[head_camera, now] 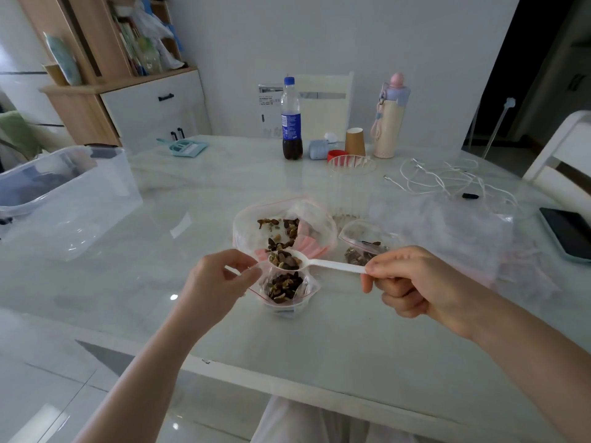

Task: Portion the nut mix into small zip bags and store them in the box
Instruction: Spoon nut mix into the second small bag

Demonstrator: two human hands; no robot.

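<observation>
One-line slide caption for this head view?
Right hand holds a loaded white spoon over a small zip bag that left hand pinches open.

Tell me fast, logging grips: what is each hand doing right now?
Left hand: pinches the rim of the small clear zip bag, holding it open.
Right hand: grips the white plastic spoon loaded with nut mix.

We find a single view, taken from a wide-angle camera worn on the person's head, facing forward and down over the near edge of the counter (pixel 319 346). Both forearms enter from the bottom of the frame, close to the lens. The far wall and a cabinet (pixel 128 100) close the view (straight lines bow noticeably towards the frame edges).
</observation>
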